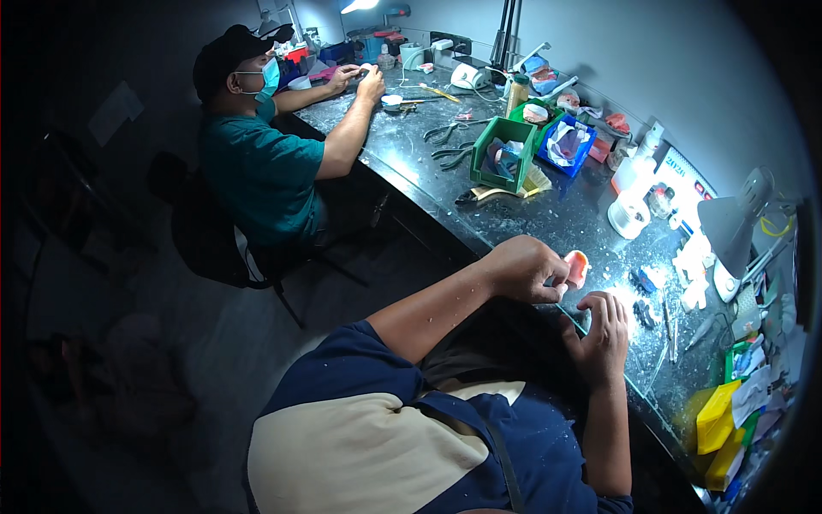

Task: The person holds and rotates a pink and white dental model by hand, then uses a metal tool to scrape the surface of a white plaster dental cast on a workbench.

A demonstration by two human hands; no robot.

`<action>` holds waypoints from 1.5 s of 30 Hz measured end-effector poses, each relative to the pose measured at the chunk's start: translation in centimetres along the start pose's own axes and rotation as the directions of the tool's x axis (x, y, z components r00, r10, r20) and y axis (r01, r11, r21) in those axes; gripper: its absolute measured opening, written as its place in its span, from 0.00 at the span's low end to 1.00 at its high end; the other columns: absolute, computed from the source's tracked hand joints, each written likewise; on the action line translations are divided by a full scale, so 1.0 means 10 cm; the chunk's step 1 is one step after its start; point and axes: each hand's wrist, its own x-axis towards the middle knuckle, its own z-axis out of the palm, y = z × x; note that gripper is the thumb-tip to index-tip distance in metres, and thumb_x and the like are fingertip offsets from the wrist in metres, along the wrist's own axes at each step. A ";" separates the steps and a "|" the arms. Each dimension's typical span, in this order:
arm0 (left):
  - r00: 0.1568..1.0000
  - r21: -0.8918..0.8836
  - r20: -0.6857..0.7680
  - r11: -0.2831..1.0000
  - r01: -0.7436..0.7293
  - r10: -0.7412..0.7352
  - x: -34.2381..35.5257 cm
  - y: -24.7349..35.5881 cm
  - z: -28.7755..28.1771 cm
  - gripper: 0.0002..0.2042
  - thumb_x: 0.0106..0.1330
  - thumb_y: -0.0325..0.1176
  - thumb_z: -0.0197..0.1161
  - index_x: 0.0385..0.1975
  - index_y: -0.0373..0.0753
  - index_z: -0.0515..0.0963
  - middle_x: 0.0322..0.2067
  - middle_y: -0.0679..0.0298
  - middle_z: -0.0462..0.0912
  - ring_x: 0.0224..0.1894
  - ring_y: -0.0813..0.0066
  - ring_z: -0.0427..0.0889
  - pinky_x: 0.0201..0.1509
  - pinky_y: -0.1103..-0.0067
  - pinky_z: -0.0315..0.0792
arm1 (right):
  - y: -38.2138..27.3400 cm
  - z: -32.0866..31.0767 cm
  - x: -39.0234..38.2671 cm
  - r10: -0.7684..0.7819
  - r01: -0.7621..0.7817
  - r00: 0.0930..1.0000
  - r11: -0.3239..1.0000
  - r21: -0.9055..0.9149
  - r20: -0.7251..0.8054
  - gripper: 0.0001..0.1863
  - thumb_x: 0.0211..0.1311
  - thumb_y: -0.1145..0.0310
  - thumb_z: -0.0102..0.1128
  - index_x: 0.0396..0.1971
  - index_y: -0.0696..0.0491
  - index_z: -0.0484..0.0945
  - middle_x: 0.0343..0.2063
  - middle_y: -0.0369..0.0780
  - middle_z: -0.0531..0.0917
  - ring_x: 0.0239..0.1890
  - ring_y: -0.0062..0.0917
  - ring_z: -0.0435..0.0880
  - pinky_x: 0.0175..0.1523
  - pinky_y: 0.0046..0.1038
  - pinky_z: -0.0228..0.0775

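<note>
My left hand (533,271) reaches over the bench's front edge, with its fingers closed on a pink denture base (577,268). The curved pink piece stands out past my fingertips, above the dark benchtop. My right hand (604,336) is at the bench edge, just right of and nearer than the denture base. Its thumb is apart from its bent fingers, and nothing shows between them. A bright patch of lamp light falls beside this hand. Past it lie a small blue-and-white piece (648,278) and some thin metal hand tools (672,332).
A green bin (503,154) and a blue bin (567,146) stand farther back, near pliers (449,154) and a brush (505,194). A white round tub (628,217) and a desk lamp (736,224) are to the right. A masked co-worker (265,163) sits at far left, hands over the bench.
</note>
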 end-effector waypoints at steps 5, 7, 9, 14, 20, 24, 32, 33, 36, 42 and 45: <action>0.999 -0.018 -0.035 0.999 0.037 -0.038 0.02 0.09 -0.03 0.10 0.66 0.42 0.73 0.30 0.44 0.86 0.27 0.54 0.88 0.32 0.45 0.88 0.39 0.57 0.80 | -0.01 -0.01 -0.04 0.032 -0.031 0.999 0.999 0.014 -0.024 0.17 0.64 0.56 0.74 0.40 0.54 0.82 0.56 0.47 0.84 0.58 0.48 0.84 0.66 0.50 0.73; 1.000 0.004 -0.021 1.000 0.006 -0.006 0.02 0.00 0.00 0.10 0.66 0.42 0.73 0.30 0.43 0.86 0.28 0.55 0.88 0.33 0.46 0.89 0.39 0.57 0.80 | -0.04 -0.01 -0.03 0.041 -0.039 0.997 0.999 0.021 -0.067 0.18 0.64 0.56 0.74 0.41 0.54 0.82 0.59 0.48 0.83 0.60 0.48 0.84 0.68 0.50 0.72; 1.000 0.022 -0.003 0.999 -0.023 0.024 0.02 -0.01 0.01 0.10 0.66 0.42 0.73 0.29 0.43 0.86 0.28 0.55 0.88 0.33 0.47 0.89 0.39 0.57 0.80 | -0.08 -0.02 -0.03 0.068 -0.068 0.994 0.998 -0.009 -0.082 0.18 0.64 0.56 0.74 0.42 0.55 0.82 0.63 0.48 0.82 0.62 0.49 0.83 0.70 0.51 0.72; 0.999 0.012 -0.022 0.999 0.048 -0.048 0.04 0.07 -0.01 0.10 0.66 0.42 0.73 0.30 0.44 0.85 0.29 0.56 0.89 0.34 0.48 0.90 0.40 0.57 0.80 | 0.01 -0.02 -0.05 0.054 -0.054 0.999 0.999 0.009 0.008 0.19 0.64 0.57 0.75 0.45 0.54 0.83 0.65 0.48 0.81 0.65 0.49 0.82 0.71 0.51 0.71; 1.000 0.002 0.002 1.000 0.025 -0.025 0.02 0.00 0.00 0.10 0.65 0.43 0.74 0.30 0.44 0.85 0.28 0.57 0.88 0.34 0.48 0.89 0.40 0.57 0.80 | -0.03 -0.02 -0.02 0.057 -0.057 0.998 0.998 0.028 -0.005 0.18 0.64 0.58 0.75 0.46 0.53 0.83 0.68 0.49 0.80 0.69 0.50 0.81 0.74 0.53 0.70; 1.000 -0.005 -0.006 1.000 0.006 -0.006 0.03 -0.02 0.02 0.11 0.65 0.43 0.75 0.29 0.44 0.85 0.28 0.57 0.88 0.34 0.48 0.89 0.39 0.58 0.80 | -0.02 0.01 -0.05 0.104 -0.102 0.993 0.994 0.049 -0.045 0.18 0.63 0.58 0.75 0.46 0.54 0.84 0.70 0.49 0.78 0.70 0.50 0.80 0.75 0.52 0.70; 1.000 -0.021 0.013 1.000 0.007 -0.007 0.02 -0.03 0.00 0.10 0.65 0.43 0.74 0.30 0.43 0.86 0.28 0.56 0.88 0.34 0.50 0.90 0.39 0.59 0.80 | 0.03 -0.01 -0.06 0.052 -0.052 0.999 0.998 0.020 0.018 0.22 0.63 0.57 0.74 0.52 0.52 0.84 0.70 0.49 0.78 0.69 0.50 0.81 0.74 0.52 0.70; 1.000 -0.022 0.013 1.000 0.007 -0.007 0.02 -0.02 0.01 0.10 0.65 0.43 0.74 0.30 0.43 0.86 0.28 0.56 0.88 0.34 0.50 0.90 0.39 0.59 0.80 | 0.04 -0.02 -0.05 0.009 -0.008 0.999 1.000 -0.022 0.051 0.23 0.64 0.57 0.74 0.54 0.53 0.83 0.69 0.49 0.79 0.68 0.50 0.81 0.74 0.52 0.70; 0.999 -0.001 0.005 1.000 0.031 -0.031 0.02 0.01 0.02 0.11 0.65 0.43 0.74 0.30 0.43 0.85 0.29 0.56 0.88 0.34 0.50 0.90 0.39 0.59 0.81 | 0.00 0.03 -0.06 0.026 -0.029 0.998 0.999 -0.041 -0.060 0.23 0.64 0.57 0.74 0.53 0.54 0.83 0.65 0.47 0.83 0.66 0.49 0.82 0.73 0.51 0.70; 0.998 0.023 -0.032 0.999 0.049 -0.048 0.04 0.01 0.00 0.11 0.66 0.43 0.74 0.31 0.43 0.85 0.29 0.57 0.89 0.34 0.51 0.91 0.40 0.59 0.80 | 0.01 0.02 -0.02 0.059 -0.055 0.998 0.993 0.107 -0.031 0.21 0.64 0.57 0.73 0.51 0.53 0.83 0.58 0.45 0.86 0.63 0.49 0.83 0.70 0.51 0.72; 0.999 0.045 0.032 0.999 -0.007 0.006 0.05 -0.02 -0.01 0.10 0.66 0.43 0.74 0.31 0.44 0.85 0.30 0.58 0.89 0.34 0.51 0.90 0.40 0.59 0.80 | 0.04 -0.01 -0.02 0.018 -0.018 1.000 0.999 0.036 -0.009 0.20 0.63 0.58 0.74 0.51 0.53 0.84 0.59 0.45 0.85 0.63 0.48 0.84 0.70 0.50 0.73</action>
